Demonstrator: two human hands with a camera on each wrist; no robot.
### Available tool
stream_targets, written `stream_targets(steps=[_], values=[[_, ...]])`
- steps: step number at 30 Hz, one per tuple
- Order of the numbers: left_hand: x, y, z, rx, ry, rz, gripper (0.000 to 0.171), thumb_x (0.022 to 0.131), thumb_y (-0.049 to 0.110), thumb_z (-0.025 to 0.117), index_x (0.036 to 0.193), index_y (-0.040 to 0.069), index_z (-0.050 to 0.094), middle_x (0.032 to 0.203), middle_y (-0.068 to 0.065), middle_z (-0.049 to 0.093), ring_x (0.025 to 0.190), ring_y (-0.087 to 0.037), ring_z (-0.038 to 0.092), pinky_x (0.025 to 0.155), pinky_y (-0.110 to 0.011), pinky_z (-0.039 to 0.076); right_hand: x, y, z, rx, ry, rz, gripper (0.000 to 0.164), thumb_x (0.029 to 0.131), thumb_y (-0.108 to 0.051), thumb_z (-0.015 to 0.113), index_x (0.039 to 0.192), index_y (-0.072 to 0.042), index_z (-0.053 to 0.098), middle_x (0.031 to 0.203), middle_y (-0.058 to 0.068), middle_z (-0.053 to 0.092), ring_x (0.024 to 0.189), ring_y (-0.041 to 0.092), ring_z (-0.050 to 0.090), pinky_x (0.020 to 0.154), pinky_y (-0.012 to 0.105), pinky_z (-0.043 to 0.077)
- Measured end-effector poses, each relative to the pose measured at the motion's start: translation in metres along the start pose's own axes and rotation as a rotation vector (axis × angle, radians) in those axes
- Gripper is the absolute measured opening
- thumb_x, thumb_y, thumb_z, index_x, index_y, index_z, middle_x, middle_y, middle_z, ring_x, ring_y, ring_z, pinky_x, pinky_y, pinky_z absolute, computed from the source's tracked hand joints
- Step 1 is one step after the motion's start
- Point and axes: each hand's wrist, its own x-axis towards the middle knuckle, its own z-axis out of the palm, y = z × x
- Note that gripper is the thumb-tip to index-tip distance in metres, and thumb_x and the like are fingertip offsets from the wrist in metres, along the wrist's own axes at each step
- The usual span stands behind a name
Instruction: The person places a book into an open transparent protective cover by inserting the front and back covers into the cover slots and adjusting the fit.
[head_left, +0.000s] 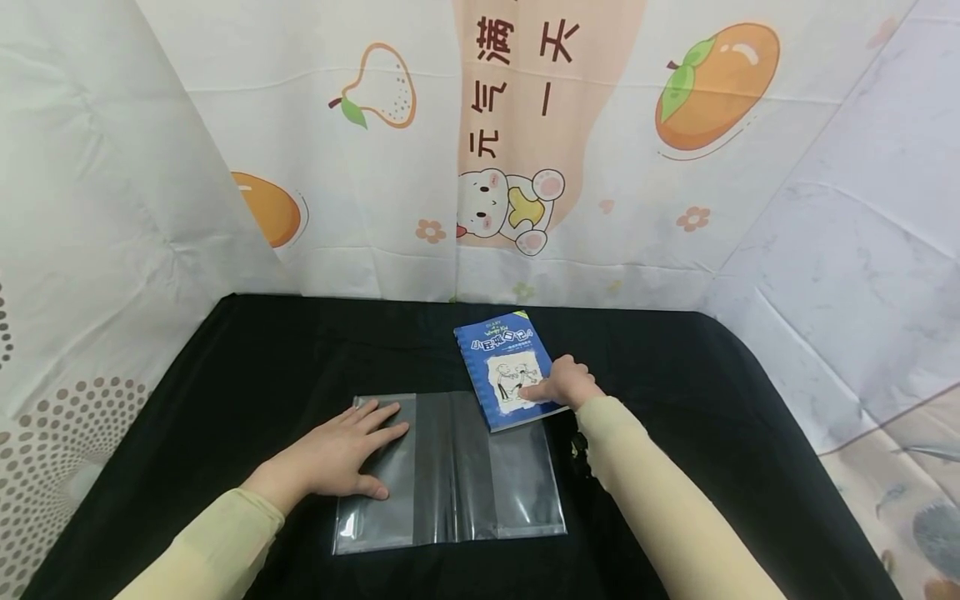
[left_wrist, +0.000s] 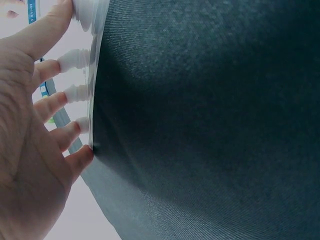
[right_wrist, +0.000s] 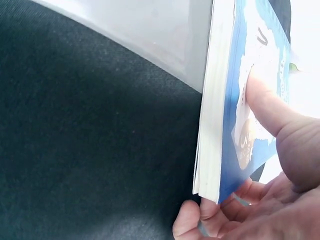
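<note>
Black cloth, backed by a white fruit-printed curtain, bears one clear plastic book cover under the spread left hand — and one blue paperback, pinched by the right hand, overlapping the cover's far right corner.

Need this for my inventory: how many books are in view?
1: the blue book, held in the right grip, overlapping the far right corner of the clear plastic cover in the head view. No other shows, though one could be hidden.
</note>
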Motion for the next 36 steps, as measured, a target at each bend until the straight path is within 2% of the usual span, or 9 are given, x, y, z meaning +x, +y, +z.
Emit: stream_targets(steps=[9,16,24,32,36], values=[[0.000,0.000,0.002,0.010,0.006,0.003,0.087,0.080,0.066,0.063,0.149,0.020,0.036,0.158,-0.011,0.021,0.141,-0.040,0.016,0.111,-0.058,0.025,-0.004,-0.005,0.001,0.016,0.034,0.007,0.108,0.075,-0.052,0.077,0.139,0.013,0.020,0.128,0.039,0.037,0.113,0.050,0.041,0.097,0.061,0.040],[0.000,0.000,0.001,0.001,0.004,0.002,0.087,0.080,0.066,0.063,0.149,0.020,0.036,0.158,-0.011,0.021,0.141,-0.040,0.015,0.111,-0.058,0.024,-0.003,-0.010,0.002,-0.019,0.074,0.024,0.101,0.075,-0.051,0.078,0.135,0.011,0.025,0.119,0.035,0.040,0.106,0.047,0.043,0.092,0.057,0.042],[0.001,0.000,0.002,0.001,0.004,0.007,0.087,0.081,0.065,0.063,0.149,0.019,0.035,0.158,-0.012,0.020,0.141,-0.040,0.015,0.111,-0.058,0.024,-0.003,-0.009,0.003,0.021,0.037,0.033,0.111,0.078,-0.051,0.076,0.144,0.010,0.009,0.131,0.039,0.028,0.116,0.050,0.038,0.097,0.059,0.040],[0.001,0.000,0.002,0.003,-0.002,0.005,0.087,0.081,0.066,0.062,0.150,0.020,0.034,0.158,-0.012,0.019,0.141,-0.040,0.014,0.111,-0.058,0.024,-0.005,-0.003,0.004,0.093,0.002,-0.014,0.119,0.081,-0.048,0.075,0.146,0.009,-0.006,0.139,0.036,0.038,0.127,0.048,0.036,0.105,0.056,0.035],[0.001,0.000,0.002,0.005,0.001,0.003,0.087,0.081,0.066,0.062,0.150,0.020,0.034,0.158,-0.012,0.019,0.141,-0.040,0.014,0.111,-0.058,0.024,-0.006,-0.002,0.004,0.090,0.020,-0.038,0.118,0.080,-0.046,0.076,0.147,0.007,-0.004,0.137,0.035,0.043,0.123,0.047,0.041,0.105,0.060,0.032]])
